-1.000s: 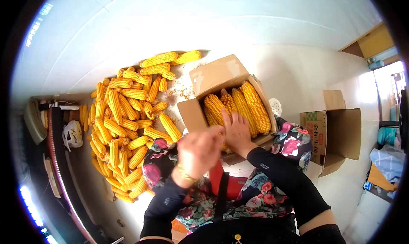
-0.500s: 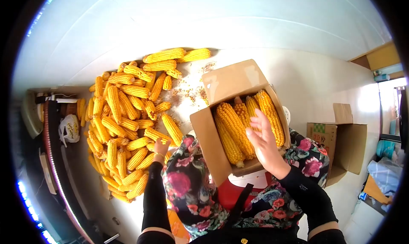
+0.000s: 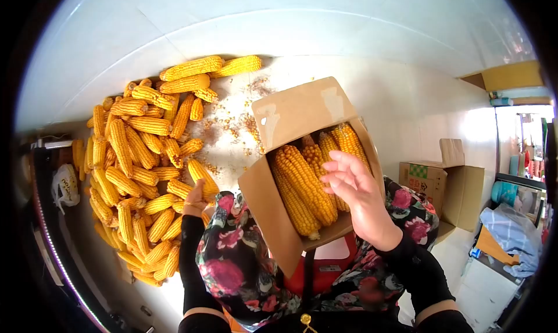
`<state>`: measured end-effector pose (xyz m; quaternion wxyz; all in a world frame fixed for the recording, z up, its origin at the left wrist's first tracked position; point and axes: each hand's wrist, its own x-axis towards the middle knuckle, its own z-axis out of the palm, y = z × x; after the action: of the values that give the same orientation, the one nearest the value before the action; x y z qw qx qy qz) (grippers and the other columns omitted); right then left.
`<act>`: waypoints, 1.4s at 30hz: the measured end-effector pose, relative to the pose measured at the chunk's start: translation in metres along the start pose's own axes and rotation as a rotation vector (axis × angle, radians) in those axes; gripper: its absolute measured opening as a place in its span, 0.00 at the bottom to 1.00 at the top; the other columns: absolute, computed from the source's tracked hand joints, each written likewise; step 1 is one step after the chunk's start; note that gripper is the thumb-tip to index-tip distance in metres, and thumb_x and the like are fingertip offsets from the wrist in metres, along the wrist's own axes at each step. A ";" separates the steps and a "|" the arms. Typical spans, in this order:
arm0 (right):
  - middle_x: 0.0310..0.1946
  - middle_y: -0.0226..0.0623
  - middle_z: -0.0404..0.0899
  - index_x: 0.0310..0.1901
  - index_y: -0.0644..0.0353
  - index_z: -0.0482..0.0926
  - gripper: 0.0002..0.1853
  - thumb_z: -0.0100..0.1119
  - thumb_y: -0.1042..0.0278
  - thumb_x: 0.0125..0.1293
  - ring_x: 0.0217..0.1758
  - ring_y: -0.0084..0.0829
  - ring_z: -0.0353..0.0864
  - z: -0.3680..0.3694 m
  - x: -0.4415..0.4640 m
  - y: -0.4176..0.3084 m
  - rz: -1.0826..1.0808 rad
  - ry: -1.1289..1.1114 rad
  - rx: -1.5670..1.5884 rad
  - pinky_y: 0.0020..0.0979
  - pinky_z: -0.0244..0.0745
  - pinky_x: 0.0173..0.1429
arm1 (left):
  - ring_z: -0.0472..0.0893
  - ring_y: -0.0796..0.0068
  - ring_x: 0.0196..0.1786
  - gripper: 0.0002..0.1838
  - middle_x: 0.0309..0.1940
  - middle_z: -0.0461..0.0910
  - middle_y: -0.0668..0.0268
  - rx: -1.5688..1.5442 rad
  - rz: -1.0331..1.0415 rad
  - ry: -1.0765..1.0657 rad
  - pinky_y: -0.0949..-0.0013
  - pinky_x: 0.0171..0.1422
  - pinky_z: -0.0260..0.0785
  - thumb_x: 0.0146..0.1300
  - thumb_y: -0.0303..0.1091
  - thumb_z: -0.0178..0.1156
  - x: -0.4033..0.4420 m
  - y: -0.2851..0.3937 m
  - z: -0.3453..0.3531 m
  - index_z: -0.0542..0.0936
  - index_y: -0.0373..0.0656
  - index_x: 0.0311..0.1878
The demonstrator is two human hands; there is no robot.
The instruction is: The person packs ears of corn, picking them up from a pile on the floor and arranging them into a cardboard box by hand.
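Observation:
On my lap, a cardboard box (image 3: 303, 119) stands with flaps folded out and several yellow corn cobs (image 3: 303, 182) inside. My right hand (image 3: 361, 200) hovers over the box's right side, fingers apart and slightly curled, holding nothing. It hides part of the cobs below. At the right edge of a large corn pile (image 3: 136, 176), my left hand (image 3: 195, 200) reaches down with its fingers against the lower left side of a loose corn cob (image 3: 203, 175). The fingers are partly hidden, and that cob lies on the floor.
Loose kernels (image 3: 232, 126) are scattered between the pile and the box. A second open cardboard box (image 3: 463, 196) stands on the right. A white plastic bag (image 3: 65, 188) lies left of the pile. The pale wall (image 3: 244, 28) runs along the back.
The view has shifted, so the pile and boxes appear further left. My left hand has moved from over the pile's edge to beside the loose cob. My right hand stays above the box.

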<state>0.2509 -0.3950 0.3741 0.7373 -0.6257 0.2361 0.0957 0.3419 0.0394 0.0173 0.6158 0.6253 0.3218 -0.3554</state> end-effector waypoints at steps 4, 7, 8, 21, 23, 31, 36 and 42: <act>0.59 0.44 0.71 0.67 0.63 0.64 0.27 0.57 0.79 0.67 0.60 0.33 0.74 -0.002 -0.002 -0.007 -0.285 0.050 -0.357 0.36 0.67 0.67 | 0.78 0.73 0.26 0.13 0.30 0.79 0.67 -0.207 0.193 -0.014 0.68 0.27 0.71 0.66 0.39 0.62 -0.115 0.086 0.005 0.77 0.41 0.45; 0.63 0.47 0.67 0.69 0.58 0.62 0.34 0.58 0.82 0.61 0.64 0.44 0.70 -0.001 -0.008 -0.011 -0.845 0.201 -0.897 0.39 0.67 0.67 | 0.80 0.75 0.38 0.22 0.35 0.82 0.63 0.398 0.612 0.073 0.72 0.44 0.74 0.62 0.39 0.64 -0.232 0.168 0.034 0.77 0.30 0.53; 0.66 0.48 0.65 0.73 0.48 0.60 0.41 0.59 0.82 0.57 0.68 0.48 0.66 0.001 -0.013 -0.015 -0.867 0.178 -0.944 0.48 0.62 0.71 | 0.81 0.69 0.42 0.29 0.41 0.82 0.59 0.681 0.761 0.093 0.68 0.51 0.73 0.57 0.37 0.66 -0.267 0.192 0.045 0.75 0.30 0.58; 0.51 0.58 0.74 0.65 0.68 0.60 0.38 0.69 0.65 0.56 0.53 0.57 0.76 -0.039 -0.031 0.042 -0.305 0.226 -0.818 0.47 0.73 0.56 | 0.75 0.49 0.59 0.33 0.57 0.76 0.46 0.936 1.232 0.211 0.55 0.63 0.68 0.59 0.43 0.69 -0.311 0.206 0.280 0.72 0.40 0.65; 0.51 0.60 0.73 0.63 0.72 0.61 0.37 0.68 0.63 0.58 0.53 0.57 0.76 -0.043 -0.025 0.061 -0.060 0.252 -0.750 0.47 0.72 0.57 | 0.75 0.46 0.58 0.30 0.55 0.76 0.46 1.246 1.314 0.276 0.53 0.62 0.68 0.58 0.42 0.68 -0.290 0.194 0.271 0.75 0.40 0.62; 0.68 0.70 0.53 0.74 0.72 0.42 0.42 0.52 0.59 0.70 0.68 0.61 0.61 -0.030 -0.010 0.091 -0.178 -0.004 -1.020 0.53 0.61 0.68 | 0.75 0.48 0.57 0.25 0.53 0.78 0.49 1.086 1.224 0.223 0.54 0.63 0.67 0.59 0.40 0.67 -0.273 0.207 0.277 0.78 0.41 0.58; 0.69 0.56 0.59 0.69 0.69 0.61 0.35 0.58 0.59 0.65 0.75 0.55 0.54 -0.022 -0.019 0.074 -0.484 0.139 -1.407 0.57 0.50 0.74 | 0.76 0.50 0.58 0.23 0.53 0.78 0.51 1.072 1.321 0.324 0.55 0.64 0.67 0.58 0.38 0.67 -0.286 0.219 0.264 0.79 0.40 0.56; 0.59 0.57 0.70 0.56 0.73 0.74 0.28 0.58 0.69 0.52 0.66 0.51 0.67 0.005 -0.038 0.074 -0.798 -0.141 -1.268 0.49 0.61 0.68 | 0.80 0.64 0.51 0.21 0.50 0.82 0.57 0.807 1.210 0.466 0.64 0.58 0.71 0.64 0.37 0.65 -0.285 0.250 0.193 0.79 0.41 0.58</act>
<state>0.1868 -0.3693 0.3277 0.2278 -0.9608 -0.1567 -0.0213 0.3882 -0.1519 0.3942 0.3431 0.9280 -0.1102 0.0949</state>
